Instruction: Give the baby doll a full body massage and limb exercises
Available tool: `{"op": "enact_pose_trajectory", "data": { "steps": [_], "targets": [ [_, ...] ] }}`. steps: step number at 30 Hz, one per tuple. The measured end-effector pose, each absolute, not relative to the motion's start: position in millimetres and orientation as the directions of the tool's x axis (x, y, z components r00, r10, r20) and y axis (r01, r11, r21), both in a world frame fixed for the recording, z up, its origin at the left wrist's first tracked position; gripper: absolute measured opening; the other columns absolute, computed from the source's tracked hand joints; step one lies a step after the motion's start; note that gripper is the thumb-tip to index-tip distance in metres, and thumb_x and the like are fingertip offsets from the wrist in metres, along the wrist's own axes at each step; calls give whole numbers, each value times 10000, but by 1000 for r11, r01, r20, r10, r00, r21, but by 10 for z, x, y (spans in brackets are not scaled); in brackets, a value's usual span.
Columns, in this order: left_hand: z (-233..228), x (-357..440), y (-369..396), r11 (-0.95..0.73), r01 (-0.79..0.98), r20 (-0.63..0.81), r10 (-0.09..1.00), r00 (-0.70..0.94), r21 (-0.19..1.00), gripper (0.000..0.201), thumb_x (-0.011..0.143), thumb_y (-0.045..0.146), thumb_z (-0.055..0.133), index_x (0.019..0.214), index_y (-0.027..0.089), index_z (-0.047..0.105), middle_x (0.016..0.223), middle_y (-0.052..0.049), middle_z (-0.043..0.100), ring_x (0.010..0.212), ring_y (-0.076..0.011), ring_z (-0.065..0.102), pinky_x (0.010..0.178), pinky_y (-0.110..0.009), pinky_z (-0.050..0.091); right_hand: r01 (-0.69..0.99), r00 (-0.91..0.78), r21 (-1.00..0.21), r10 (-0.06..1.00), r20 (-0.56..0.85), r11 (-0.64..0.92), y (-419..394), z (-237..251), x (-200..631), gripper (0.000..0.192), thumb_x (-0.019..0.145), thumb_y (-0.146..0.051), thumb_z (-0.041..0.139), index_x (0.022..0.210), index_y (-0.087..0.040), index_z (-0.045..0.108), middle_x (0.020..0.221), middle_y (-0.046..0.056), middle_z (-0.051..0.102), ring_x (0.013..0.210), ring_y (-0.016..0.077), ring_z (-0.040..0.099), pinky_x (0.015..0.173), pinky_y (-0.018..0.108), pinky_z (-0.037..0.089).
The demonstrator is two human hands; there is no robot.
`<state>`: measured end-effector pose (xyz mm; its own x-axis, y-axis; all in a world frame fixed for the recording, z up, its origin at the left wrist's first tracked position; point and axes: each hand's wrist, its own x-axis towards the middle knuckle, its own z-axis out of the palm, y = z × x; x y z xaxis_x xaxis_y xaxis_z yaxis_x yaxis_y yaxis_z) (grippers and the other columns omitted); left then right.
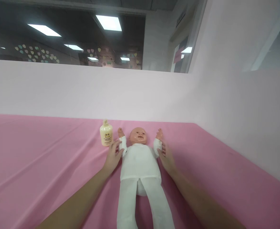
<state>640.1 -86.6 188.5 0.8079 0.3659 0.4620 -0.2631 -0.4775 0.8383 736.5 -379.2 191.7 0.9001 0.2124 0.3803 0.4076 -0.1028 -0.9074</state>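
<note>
Seen from the head camera, a doll (pixel 140 159) lies on its back on a pink sheet (pixel 46 165) that covers the whole surface. Its head is at the far end and its legs run toward the near edge, the feet cut off by the bottom of the frame. It wears a white suit; both arms are raised beside the head, with bare hands showing above the sleeves.

The left hand (pixel 112 157) lies on the sheet at the doll's left side, palm down. Its fingers are spread loosely and rest against the doll's sleeve and upper arm; they grip nothing. The forearm runs back to the near left.

The right hand (pixel 166 157) lies at the doll's right side, fingers straight and close together, pointing far. The fingertips touch the doll's raised arm near the wrist; the hand is flat and closes on nothing. Its forearm runs back to the near right.

A cream bottle (pixel 106 134) stands upright on the sheet, just left of the doll's raised arm and just beyond the left hand's fingertips. Whether the fingers touch it cannot be told.

Behind the sheet a pale pink wall (pixel 130 92) rises, turning a corner at the right. Above it, dark glass (pixel 70 41) reflects ceiling lights.
</note>
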Motion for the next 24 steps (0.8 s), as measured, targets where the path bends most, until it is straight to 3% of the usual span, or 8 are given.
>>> {"op": "enact_pose_trajectory", "data": {
  "steps": [7,12,19,24],
  "targets": [
    [1866,6386,-845,-510,-167,389,367,845,844,496,886,454,579,1348,275,561,1283,-84,416,1135,-226,548,1046,-414,468,429,889,-875,275,365,-225,-3805,1861,7405,669,897,-442,521,1522,-324,316,1577,34,392,1453,239,379,1203,476,312],
    [1860,6394,-828,-540,-143,384,364,848,829,509,881,461,581,1355,276,576,1214,-72,460,1118,-226,539,1032,-392,451,377,918,-900,218,332,-217,-3792,1764,7469,563,869,-453,548,1379,-244,433,1418,111,538,1298,260,534,1080,465,443],
    [1878,6394,-830,-540,-159,396,356,846,826,505,876,421,582,1352,258,540,1256,-88,540,1114,-237,548,990,-393,450,335,938,-911,180,297,-239,-3793,1809,7414,418,857,-458,569,1213,-248,510,1284,107,602,1160,259,608,1008,448,487],
    [1875,6398,-836,-517,-151,385,381,841,842,443,852,428,598,1257,251,565,1239,-81,588,1045,-232,579,937,-388,474,347,931,-907,206,302,-239,-3806,1802,7435,437,850,-457,573,1237,-256,538,1271,88,629,1138,264,625,1003,463,489]
  ]
}}
